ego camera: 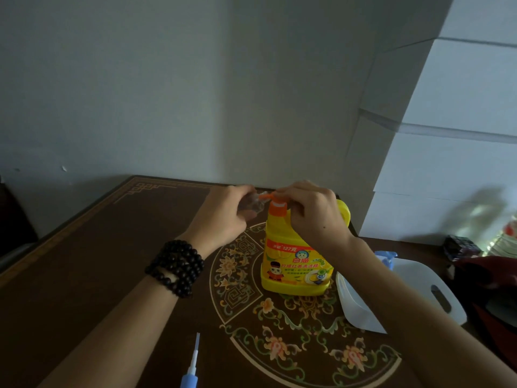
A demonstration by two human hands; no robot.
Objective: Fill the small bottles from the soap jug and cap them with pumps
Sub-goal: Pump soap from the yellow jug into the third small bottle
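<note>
Dark patterned wood makes up the bench (84, 275), and near its middle stands the yellow soap jug (296, 259), upright, with an orange pump (275, 201) on top. The left hand (223, 217) pinches a small clear bottle (253, 203) up to the spout, while the right hand (313, 214) curls over the pump head; the bottle looks light, thin and slippery, best held round its body. A blue pump (191, 368) and white tub (405, 292) lie nearby.
</note>
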